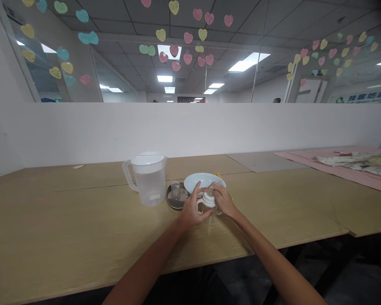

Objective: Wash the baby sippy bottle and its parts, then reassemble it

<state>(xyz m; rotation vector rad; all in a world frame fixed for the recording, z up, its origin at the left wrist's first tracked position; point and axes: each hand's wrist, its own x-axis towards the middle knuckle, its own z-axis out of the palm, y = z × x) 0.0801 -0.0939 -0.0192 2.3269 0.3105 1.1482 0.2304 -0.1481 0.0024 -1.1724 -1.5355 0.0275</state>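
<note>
A clear baby bottle with a white collar, side handles and a pale nipple (pixel 209 200) is upright between my hands, low over the table. My left hand (pixel 191 208) is wrapped round its left side, at the handle and body. On the right, my right hand (pixel 223 199) has its fingers closed at the collar beside the nipple. Just behind are a white bowl (pixel 200 176) and, to the left, a round metal tray (pixel 174 204) with a clear cap (pixel 175 191) on it. The lower part of the bottle is partly hidden by my fingers.
A lidded translucent pitcher (pixel 151 182) stands left of the tray. Something yellow (pixel 218 175) shows behind the bowl. A pink cloth (pixel 307 160) with crumpled items lies at the far right of the wooden table (pixel 82 228). A white wall and glass with heart notes rise behind.
</note>
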